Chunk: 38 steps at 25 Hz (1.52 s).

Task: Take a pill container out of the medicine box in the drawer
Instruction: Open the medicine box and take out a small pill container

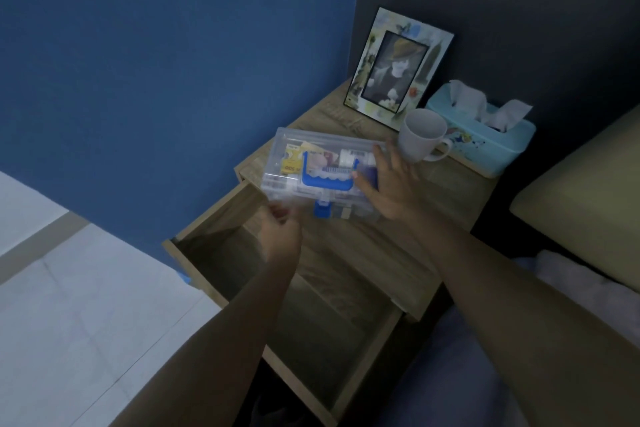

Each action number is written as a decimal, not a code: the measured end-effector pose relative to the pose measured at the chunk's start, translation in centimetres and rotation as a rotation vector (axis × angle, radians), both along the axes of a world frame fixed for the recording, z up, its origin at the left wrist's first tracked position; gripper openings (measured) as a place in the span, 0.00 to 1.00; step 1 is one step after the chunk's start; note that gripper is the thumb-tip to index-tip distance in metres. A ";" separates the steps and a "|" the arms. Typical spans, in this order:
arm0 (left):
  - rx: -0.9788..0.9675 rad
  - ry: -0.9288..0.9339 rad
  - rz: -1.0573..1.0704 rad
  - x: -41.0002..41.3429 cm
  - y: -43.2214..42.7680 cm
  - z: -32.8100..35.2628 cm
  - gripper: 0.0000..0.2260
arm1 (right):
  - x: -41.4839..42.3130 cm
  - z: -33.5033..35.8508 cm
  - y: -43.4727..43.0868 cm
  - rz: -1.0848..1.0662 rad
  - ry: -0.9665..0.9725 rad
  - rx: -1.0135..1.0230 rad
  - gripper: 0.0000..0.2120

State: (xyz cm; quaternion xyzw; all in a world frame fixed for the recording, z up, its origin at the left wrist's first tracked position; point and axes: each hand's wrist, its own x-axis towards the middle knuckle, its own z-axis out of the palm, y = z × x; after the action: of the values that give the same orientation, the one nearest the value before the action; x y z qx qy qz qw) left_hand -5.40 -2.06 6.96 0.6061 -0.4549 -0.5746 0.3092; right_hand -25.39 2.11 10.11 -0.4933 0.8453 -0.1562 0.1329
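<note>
Medicine box: clear plastic, rectangular, with a blue carrying handle folded flat on the lid and a blue latch at the near edge. It is seen on the wooden nightstand, its left near corner reaching past the top's edge over the open drawer; whether it rests fully on the top cannot be told. The lid is shut. Packets and small containers are visible through the lid, a yellow packet among them; no single pill container can be made out.

Drawer: wooden, pulled out toward the viewer, its interior dim and in shadow.

Left hand: fingers curled at the box's left near corner, seemingly pinching the edge; blur leaves the grip uncertain.

Right hand: laid flat with fingers spread on the right part of the lid, pressing rather than gripping.

Mug: white, upright, handle to the right, just beyond the right hand's fingertips.

Tissue box: light blue, white tissue protruding, placed just behind and right of the mug.

Picture frame: propped upright at the rear of the top, against the dark wall.

Blue wall: at the left of the nightstand.
</note>
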 end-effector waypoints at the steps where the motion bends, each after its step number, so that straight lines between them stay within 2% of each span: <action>1: -0.022 0.013 0.098 0.4 -0.4 0.3 0.16 | -0.4 0.2 0.2 0.038 0.049 0.050 0.46; 3: -0.161 -0.033 0.075 1.2 -1.5 1.0 0.32 | -1.0 0.6 0.4 0.171 0.161 0.079 0.54; 5: -0.373 -0.199 -0.155 1.7 -2.2 1.4 0.42 | -1.7 1.1 0.4 0.328 0.227 0.048 0.51; 7: -0.492 -0.304 -0.331 2.0 -2.1 1.5 0.45 | -2.1 1.7 0.4 0.427 0.264 0.068 0.46; 10: -0.570 -0.313 -0.372 2.2 -1.9 1.6 0.45 | -2.2 3.0 0.4 0.486 0.380 0.070 0.38; 15: -0.745 -0.381 -0.450 2.3 -3.0 2.0 0.38 | -3.3 7.6 -0.9 0.511 0.411 -0.207 0.22; 20: -0.882 -0.701 -0.702 1.2 -6.6 2.1 0.26 | -5.3 9.9 -4.7 0.420 0.546 -0.256 0.15; 22: -0.885 -0.813 -0.754 0.7 -7.9 2.1 0.26 | -6.0 10.0 -6.0 0.391 0.571 -0.238 0.15; 25: -0.782 -0.900 -0.817 0.4 -8.7 1.6 0.29 | -6.8 9.7 -7.3 0.321 0.607 -0.199 0.17; 31: -0.692 -0.735 -0.816 0.2 -8.8 0.6 0.32 | -8.3 7.7 -9.4 0.265 0.552 -0.081 0.24; 38: -0.692 -0.687 -0.803 0.4 -8.7 0.5 0.31 | -8.5 6.1 -11.5 0.227 0.424 0.089 0.28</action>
State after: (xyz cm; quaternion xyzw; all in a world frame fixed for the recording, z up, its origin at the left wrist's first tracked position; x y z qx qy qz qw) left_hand -4.96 -10.76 7.49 0.4029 -0.8798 -0.2380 0.0840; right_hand -33.94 -9.36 16.23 -0.6004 0.7996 0.0040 -0.0090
